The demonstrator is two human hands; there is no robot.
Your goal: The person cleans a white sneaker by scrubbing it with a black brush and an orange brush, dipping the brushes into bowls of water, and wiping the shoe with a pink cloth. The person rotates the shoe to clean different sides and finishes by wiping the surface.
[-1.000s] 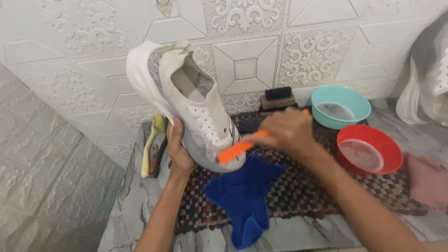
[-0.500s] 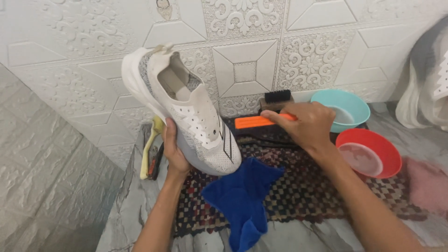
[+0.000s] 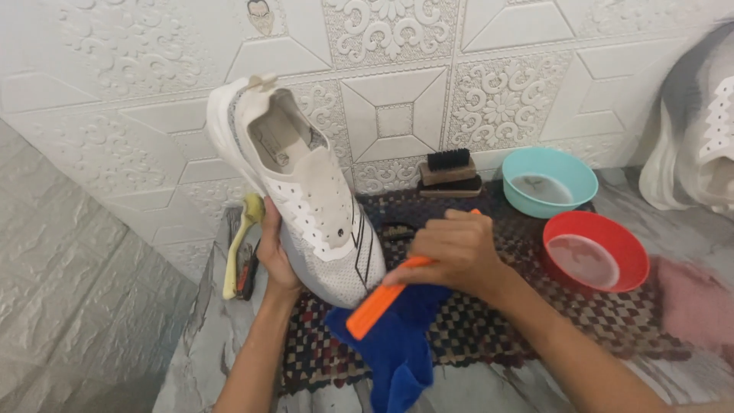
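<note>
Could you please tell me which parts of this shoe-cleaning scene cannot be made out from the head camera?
- Orange brush in the right hand: its head is hidden by the fingers.
- Left hand: its fingers are hidden behind the white shoe.
- Second shoe: cut off by the right edge.
- Pink cloth: blurred.
- Dark item beside the yellow insole: too small to identify.

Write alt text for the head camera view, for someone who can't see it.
A left hand holds a white shoe up, heel high, while the right hand holds an orange brush at its toe, above a blue cloth on a woven mat. A teal bowl and a red bowl sit to the right, before a tiled wall.
</note>
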